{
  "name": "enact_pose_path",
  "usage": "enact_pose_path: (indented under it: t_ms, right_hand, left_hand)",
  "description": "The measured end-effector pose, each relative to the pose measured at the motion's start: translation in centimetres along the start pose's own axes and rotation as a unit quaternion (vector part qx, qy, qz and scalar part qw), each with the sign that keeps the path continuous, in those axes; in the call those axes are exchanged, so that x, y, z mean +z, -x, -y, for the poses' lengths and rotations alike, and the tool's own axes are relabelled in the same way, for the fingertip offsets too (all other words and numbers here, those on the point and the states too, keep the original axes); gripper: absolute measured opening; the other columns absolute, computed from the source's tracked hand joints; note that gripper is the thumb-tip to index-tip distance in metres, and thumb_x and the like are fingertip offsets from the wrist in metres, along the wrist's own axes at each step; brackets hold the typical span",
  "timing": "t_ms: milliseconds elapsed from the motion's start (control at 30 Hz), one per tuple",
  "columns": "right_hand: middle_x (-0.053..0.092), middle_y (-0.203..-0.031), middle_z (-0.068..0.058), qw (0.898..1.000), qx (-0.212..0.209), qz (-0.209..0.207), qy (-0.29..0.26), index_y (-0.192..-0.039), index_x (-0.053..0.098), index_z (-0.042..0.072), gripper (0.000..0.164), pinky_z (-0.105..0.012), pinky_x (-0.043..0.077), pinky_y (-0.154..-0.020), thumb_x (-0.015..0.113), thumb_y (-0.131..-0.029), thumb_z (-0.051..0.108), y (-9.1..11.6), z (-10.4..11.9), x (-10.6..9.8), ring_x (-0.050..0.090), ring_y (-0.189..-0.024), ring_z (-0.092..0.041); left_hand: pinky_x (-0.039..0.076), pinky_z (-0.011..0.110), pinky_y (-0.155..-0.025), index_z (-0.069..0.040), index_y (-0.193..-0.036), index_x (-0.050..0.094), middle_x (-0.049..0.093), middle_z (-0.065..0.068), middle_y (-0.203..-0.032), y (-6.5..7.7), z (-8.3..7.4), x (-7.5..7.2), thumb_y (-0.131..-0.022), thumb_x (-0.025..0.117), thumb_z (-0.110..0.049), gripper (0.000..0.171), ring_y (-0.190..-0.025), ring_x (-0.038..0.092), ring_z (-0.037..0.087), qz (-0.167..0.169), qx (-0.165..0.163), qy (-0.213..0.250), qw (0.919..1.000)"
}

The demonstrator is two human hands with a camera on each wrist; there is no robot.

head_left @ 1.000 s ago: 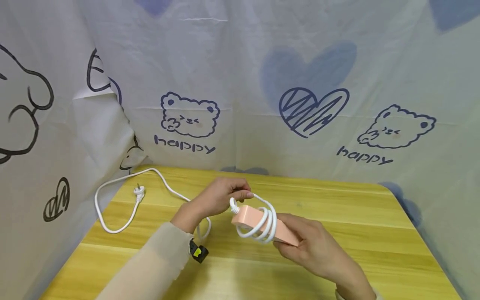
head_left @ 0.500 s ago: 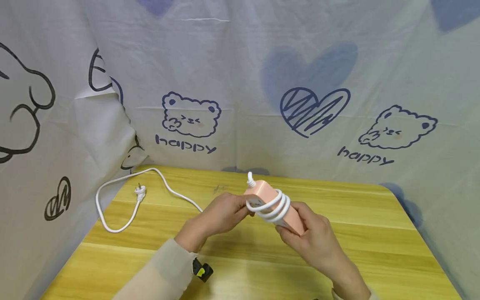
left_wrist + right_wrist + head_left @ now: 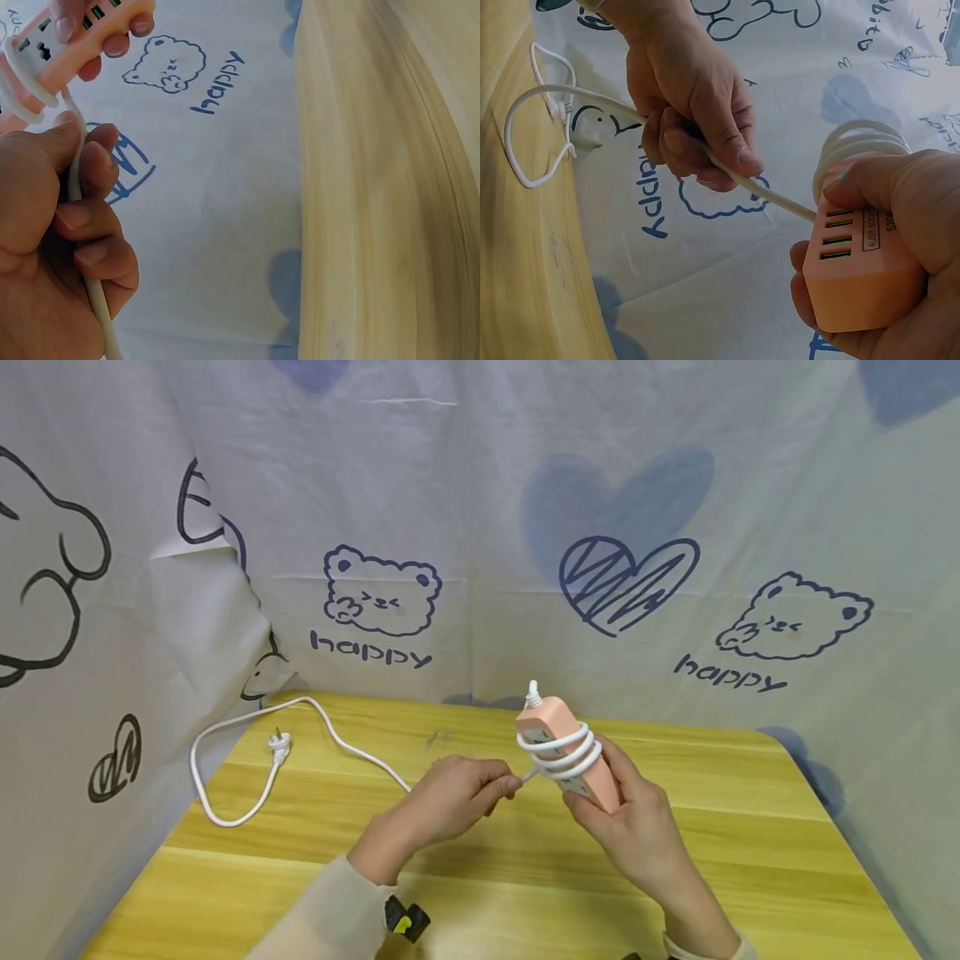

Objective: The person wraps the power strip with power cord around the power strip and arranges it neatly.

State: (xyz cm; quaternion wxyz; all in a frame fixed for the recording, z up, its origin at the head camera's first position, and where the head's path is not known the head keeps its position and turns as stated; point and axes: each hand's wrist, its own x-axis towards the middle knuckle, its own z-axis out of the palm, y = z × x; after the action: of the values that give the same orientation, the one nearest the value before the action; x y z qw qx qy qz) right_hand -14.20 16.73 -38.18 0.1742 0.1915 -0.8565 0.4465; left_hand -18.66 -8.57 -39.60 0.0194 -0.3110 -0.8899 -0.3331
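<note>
A pink power strip (image 3: 551, 718) with sockets and USB ports is held up off the table, tilted, in my right hand (image 3: 637, 827), which grips its lower end. Several loops of its white power cord (image 3: 566, 764) wrap around its middle. To its left, my left hand (image 3: 453, 802) pinches the cord between thumb and fingers, a short stretch running taut to the strip. In the left wrist view, the cord (image 3: 97, 300) passes through the curled fingers of that hand. The plug (image 3: 280, 745) at the cord's far end lies on the table at the left.
The loose cord makes a wide bend over the left side of the wooden table (image 3: 720, 860), partly past its edge. A white printed cloth (image 3: 495, 527) hangs behind and at the sides. A black strap device (image 3: 405, 918) sits at my left wrist.
The power strip has risen and turned, so its socket face shows. My left hand went from behind the strip's top end, under it, to its left, drawing the cord along.
</note>
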Motion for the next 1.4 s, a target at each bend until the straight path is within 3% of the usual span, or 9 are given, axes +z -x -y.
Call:
enact_pose_path:
  t_ms: [267, 333, 533, 600, 733, 867, 967, 1200, 1400]
  right_hand:
    - [0.073, -0.123, -0.010, 0.997, 0.018, -0.071, -0.012, -0.153, 0.054, 0.019, 0.072, -0.022, 0.057, -0.074, 0.082, -0.089, 0.002, 0.0, 0.3, -0.6, 0.067, -0.093, -0.016]
    - [0.073, -0.123, -0.009, 0.996, 0.024, -0.083, -0.020, -0.152, 0.055, 0.021, 0.072, -0.020, 0.057, -0.074, 0.082, -0.089, 0.001, 0.0, 0.3, -0.7, 0.067, -0.092, -0.015]
    - [0.073, -0.122, -0.008, 0.995, 0.032, -0.093, -0.025, -0.149, 0.057, 0.019, 0.068, -0.022, 0.057, -0.074, 0.082, -0.088, 0.001, -0.2, 0.4, -0.9, 0.066, -0.090, -0.016]
    - [0.073, -0.121, -0.009, 0.995, 0.032, -0.093, -0.024, -0.148, 0.058, 0.016, 0.066, -0.024, 0.057, -0.073, 0.082, -0.088, 0.001, -0.3, 0.4, -0.9, 0.066, -0.090, -0.017]
    - [0.072, -0.121, -0.010, 0.995, 0.034, -0.092, -0.013, -0.146, 0.057, 0.012, 0.063, -0.026, 0.058, -0.072, 0.082, -0.089, 0.001, -0.3, 0.3, -1.0, 0.065, -0.089, -0.019]
    - [0.072, -0.123, -0.012, 0.995, 0.038, -0.095, -0.003, -0.146, 0.056, 0.009, 0.062, -0.026, 0.058, -0.072, 0.081, -0.090, 0.002, -0.4, 0.1, -1.2, 0.065, -0.090, -0.020]
    - [0.072, -0.125, -0.013, 0.994, 0.045, -0.100, -0.008, -0.147, 0.056, 0.008, 0.062, -0.024, 0.058, -0.073, 0.080, -0.091, 0.002, -0.5, 0.1, -1.2, 0.066, -0.092, -0.019]
    - [0.077, -0.107, -0.013, 0.988, 0.075, -0.131, 0.004, -0.136, 0.064, 0.009, 0.047, -0.023, 0.056, -0.065, 0.082, -0.092, 0.007, -0.5, -0.1, -0.9, 0.066, -0.080, -0.015]
    - [0.078, -0.098, -0.013, 0.987, 0.038, -0.138, 0.070, -0.129, 0.066, 0.007, 0.042, -0.032, 0.054, -0.062, 0.082, -0.091, 0.009, -0.6, -1.0, -0.3, 0.067, -0.075, -0.020]
  left_hand:
    - [0.044, 0.024, -0.058, -0.021, -0.118, 0.075, 0.060, -0.012, -0.074, 0.7, -0.5, 0.4, -0.111, 0.057, -0.026, 0.020, -0.060, 0.046, 0.003, -0.017, 0.005, 0.036, 0.9992]
    - [0.043, 0.024, -0.056, -0.020, -0.116, 0.073, 0.059, -0.013, -0.074, 1.0, -0.4, 0.5, -0.111, 0.056, -0.028, 0.020, -0.059, 0.045, 0.003, -0.020, -0.015, 0.044, 0.9987]
    - [0.031, 0.023, -0.050, -0.022, -0.089, 0.061, 0.044, -0.009, -0.064, 1.7, 0.5, 1.2, -0.111, 0.054, -0.039, 0.029, -0.053, 0.033, 0.006, -0.037, -0.075, 0.068, 0.9942]
    - [0.032, 0.023, -0.052, -0.022, -0.093, 0.065, 0.043, -0.008, -0.065, 2.0, 0.7, 1.4, -0.112, 0.052, -0.037, 0.028, -0.055, 0.033, 0.007, -0.030, -0.081, 0.069, 0.9939]
    - [0.038, 0.025, -0.056, -0.021, -0.116, 0.070, 0.054, -0.009, -0.076, 2.5, 1.0, 1.6, -0.114, 0.048, -0.029, 0.023, -0.060, 0.040, 0.007, 0.000, -0.083, 0.085, 0.9929]
    - [0.037, 0.024, -0.052, -0.023, -0.111, 0.066, 0.060, -0.009, -0.079, 3.3, 1.3, 1.5, -0.114, 0.050, -0.029, 0.018, -0.057, 0.041, 0.006, 0.004, -0.104, 0.108, 0.9886]
    - [0.033, 0.023, -0.048, -0.023, -0.100, 0.064, 0.057, -0.007, -0.073, 4.1, 1.7, 1.4, -0.112, 0.052, -0.035, 0.020, -0.053, 0.039, 0.006, -0.008, -0.127, 0.119, 0.9847]
    - [0.032, 0.022, -0.048, -0.018, -0.103, 0.066, 0.061, -0.003, -0.076, 5.6, 2.0, 0.2, -0.111, 0.056, -0.033, 0.020, -0.054, 0.040, 0.008, -0.039, -0.182, 0.169, 0.9680]
    - [0.034, 0.024, -0.052, -0.025, -0.104, 0.071, 0.054, -0.001, -0.076, 6.6, 1.9, -1.7, -0.112, 0.054, -0.036, 0.022, -0.057, 0.039, 0.008, -0.049, -0.168, 0.150, 0.9730]
